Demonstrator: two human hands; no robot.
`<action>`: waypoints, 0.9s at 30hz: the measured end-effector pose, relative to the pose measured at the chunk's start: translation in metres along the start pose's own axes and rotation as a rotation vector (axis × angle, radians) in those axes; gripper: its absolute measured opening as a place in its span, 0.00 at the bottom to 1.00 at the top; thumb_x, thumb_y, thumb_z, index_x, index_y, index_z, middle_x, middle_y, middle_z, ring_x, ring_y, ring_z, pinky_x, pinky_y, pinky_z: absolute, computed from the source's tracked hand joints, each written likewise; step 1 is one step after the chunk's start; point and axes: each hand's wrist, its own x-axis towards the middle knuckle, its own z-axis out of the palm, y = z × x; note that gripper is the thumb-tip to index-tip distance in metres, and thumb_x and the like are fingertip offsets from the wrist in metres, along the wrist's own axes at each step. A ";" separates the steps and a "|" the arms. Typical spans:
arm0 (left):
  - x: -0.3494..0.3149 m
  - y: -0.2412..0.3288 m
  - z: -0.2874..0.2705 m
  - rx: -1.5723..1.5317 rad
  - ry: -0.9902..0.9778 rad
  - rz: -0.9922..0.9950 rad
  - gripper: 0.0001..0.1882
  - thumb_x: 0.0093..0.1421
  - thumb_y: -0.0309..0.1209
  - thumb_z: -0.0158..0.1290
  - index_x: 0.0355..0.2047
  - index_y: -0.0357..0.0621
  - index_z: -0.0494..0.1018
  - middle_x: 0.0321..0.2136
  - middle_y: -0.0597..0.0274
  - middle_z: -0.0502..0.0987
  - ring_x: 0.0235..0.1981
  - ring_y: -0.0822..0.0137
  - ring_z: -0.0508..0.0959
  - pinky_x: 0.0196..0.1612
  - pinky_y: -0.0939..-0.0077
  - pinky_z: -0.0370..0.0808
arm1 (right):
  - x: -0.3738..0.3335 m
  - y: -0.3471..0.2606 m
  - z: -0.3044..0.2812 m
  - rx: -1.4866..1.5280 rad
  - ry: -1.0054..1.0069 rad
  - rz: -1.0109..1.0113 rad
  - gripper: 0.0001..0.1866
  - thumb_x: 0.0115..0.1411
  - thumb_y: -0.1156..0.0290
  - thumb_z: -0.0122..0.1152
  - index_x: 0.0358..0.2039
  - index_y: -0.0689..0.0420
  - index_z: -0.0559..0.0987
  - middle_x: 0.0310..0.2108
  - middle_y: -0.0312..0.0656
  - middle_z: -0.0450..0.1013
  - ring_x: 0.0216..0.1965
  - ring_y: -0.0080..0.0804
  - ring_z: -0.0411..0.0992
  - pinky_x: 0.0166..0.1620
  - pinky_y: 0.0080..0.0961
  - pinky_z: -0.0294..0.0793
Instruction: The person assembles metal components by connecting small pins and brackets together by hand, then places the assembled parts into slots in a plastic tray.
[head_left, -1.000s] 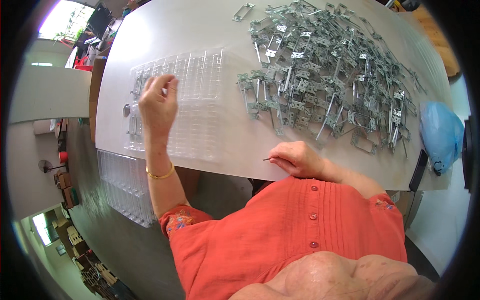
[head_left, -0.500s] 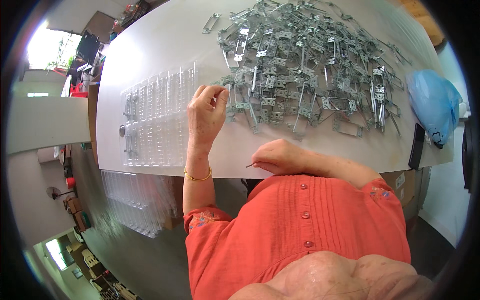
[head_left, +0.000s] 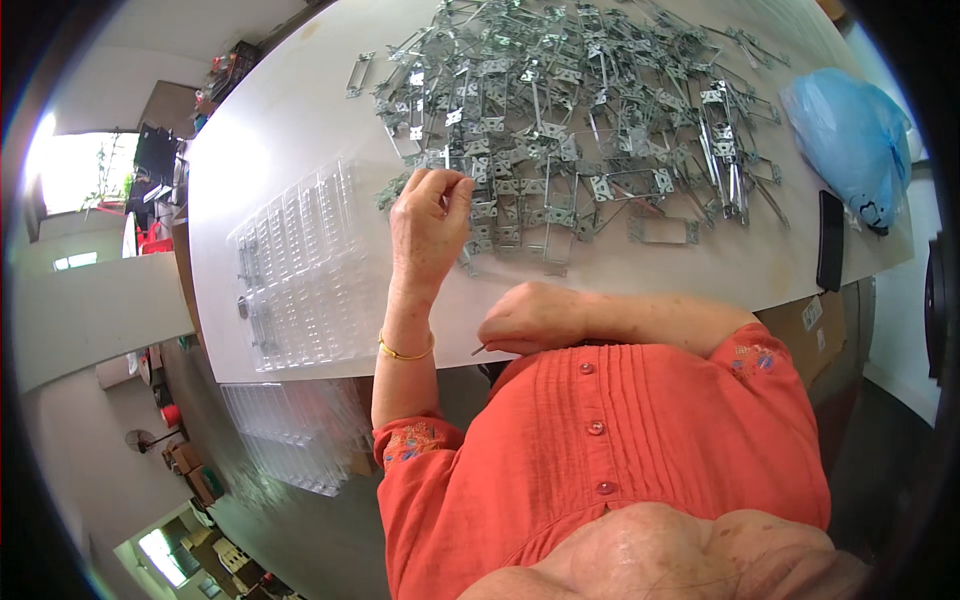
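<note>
A large heap of grey metal brackets [head_left: 520,120] is spread over the white table in front of me. My left hand [head_left: 430,225] is at the heap's left side, its thumb and fingers pinched together; whatever lies between them is hidden. Close to my body, by the table's front edge, my right hand [head_left: 535,315] is closed round a thin metal piece [head_left: 481,349], of which only a short end pokes out. Left of my left hand lies a clear plastic tray [head_left: 310,235] with rows of slots. Several small metal parts [head_left: 246,262] sit along its left side.
More clear trays [head_left: 290,425] are stacked below the table's front left edge. At the right stand a blue plastic bag [head_left: 850,140] and a flat black phone-like object [head_left: 830,240]. A single bracket [head_left: 360,75] lies apart, left of the heap.
The whole view has shifted, so table and heap appear further left. My left hand has moved rightward over the heap's near left part. My right hand stays closed near my body.
</note>
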 end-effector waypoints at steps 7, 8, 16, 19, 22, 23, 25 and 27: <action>0.007 0.023 0.020 0.073 -0.111 0.166 0.06 0.59 0.28 0.61 0.33 0.38 0.80 0.26 0.57 0.76 0.24 0.65 0.74 0.31 0.72 0.73 | 0.007 -0.005 -0.005 -0.049 -0.108 0.045 0.11 0.63 0.63 0.56 0.28 0.56 0.72 0.25 0.46 0.72 0.30 0.50 0.74 0.33 0.42 0.73; 0.012 0.024 0.021 0.078 -0.085 0.170 0.05 0.59 0.28 0.61 0.32 0.39 0.80 0.27 0.56 0.77 0.26 0.60 0.76 0.33 0.68 0.73 | 0.007 -0.005 -0.006 -0.037 -0.101 0.032 0.12 0.63 0.62 0.56 0.27 0.56 0.72 0.25 0.46 0.72 0.30 0.50 0.74 0.33 0.42 0.73; 0.050 0.024 0.041 0.168 -0.026 0.122 0.08 0.61 0.32 0.58 0.32 0.39 0.79 0.30 0.54 0.78 0.31 0.54 0.79 0.36 0.63 0.74 | 0.002 -0.005 -0.002 -0.051 -0.025 0.004 0.12 0.63 0.62 0.56 0.27 0.55 0.73 0.24 0.45 0.72 0.31 0.50 0.74 0.35 0.42 0.74; 0.053 0.030 0.045 0.140 -0.047 0.085 0.08 0.61 0.32 0.58 0.32 0.39 0.80 0.30 0.54 0.78 0.32 0.53 0.79 0.38 0.62 0.74 | 0.000 -0.001 0.001 -0.044 -0.008 -0.059 0.09 0.60 0.65 0.58 0.27 0.55 0.72 0.26 0.43 0.72 0.31 0.47 0.74 0.35 0.40 0.74; 0.051 0.046 0.059 0.131 -0.115 0.243 0.08 0.59 0.31 0.60 0.34 0.39 0.79 0.33 0.53 0.78 0.37 0.53 0.78 0.41 0.61 0.74 | -0.001 0.002 0.004 -0.069 -0.024 -0.062 0.09 0.59 0.65 0.58 0.28 0.55 0.72 0.27 0.43 0.73 0.33 0.46 0.75 0.36 0.40 0.74; 0.050 0.051 0.064 0.131 -0.147 0.385 0.09 0.58 0.31 0.61 0.36 0.40 0.79 0.35 0.53 0.77 0.39 0.53 0.78 0.43 0.61 0.74 | -0.001 0.003 0.004 -0.092 -0.044 -0.057 0.09 0.59 0.64 0.58 0.28 0.56 0.73 0.27 0.43 0.73 0.34 0.46 0.75 0.37 0.40 0.75; 0.049 0.062 0.072 0.187 -0.191 0.459 0.15 0.55 0.32 0.63 0.40 0.39 0.77 0.39 0.53 0.76 0.44 0.51 0.76 0.47 0.61 0.73 | 0.001 0.002 0.004 -0.116 -0.065 -0.056 0.09 0.59 0.64 0.58 0.28 0.56 0.73 0.27 0.43 0.73 0.34 0.45 0.75 0.38 0.40 0.75; 0.050 0.067 0.084 0.212 -0.243 0.591 0.20 0.53 0.34 0.64 0.44 0.38 0.75 0.41 0.52 0.76 0.47 0.49 0.74 0.51 0.59 0.71 | 0.002 0.001 0.004 -0.156 -0.114 -0.029 0.09 0.59 0.64 0.58 0.29 0.56 0.74 0.27 0.43 0.73 0.34 0.44 0.75 0.38 0.39 0.76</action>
